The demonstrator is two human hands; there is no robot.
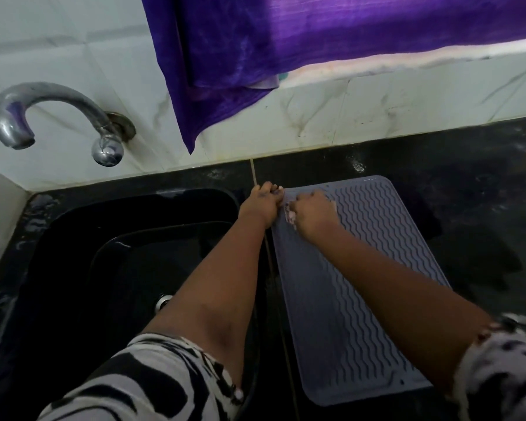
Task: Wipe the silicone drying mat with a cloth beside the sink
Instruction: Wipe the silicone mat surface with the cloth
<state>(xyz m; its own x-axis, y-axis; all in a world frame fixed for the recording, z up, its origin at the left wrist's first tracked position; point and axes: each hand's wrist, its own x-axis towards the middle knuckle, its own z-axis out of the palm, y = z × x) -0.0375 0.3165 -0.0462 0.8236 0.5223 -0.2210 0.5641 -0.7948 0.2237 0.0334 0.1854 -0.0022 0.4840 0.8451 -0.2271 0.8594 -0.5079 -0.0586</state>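
Note:
A grey silicone drying mat with wavy ridges lies on the black counter, right of the sink. My left hand grips the mat's far left corner, fingers curled over its edge. My right hand presses a small pale cloth onto the mat just beside that corner; only scraps of the cloth show under the fingers.
The black sink with a metal drain sits to the left, a curved chrome tap on the tiled wall above it. A purple curtain hangs over the wall behind. Black countertop extends right of the mat.

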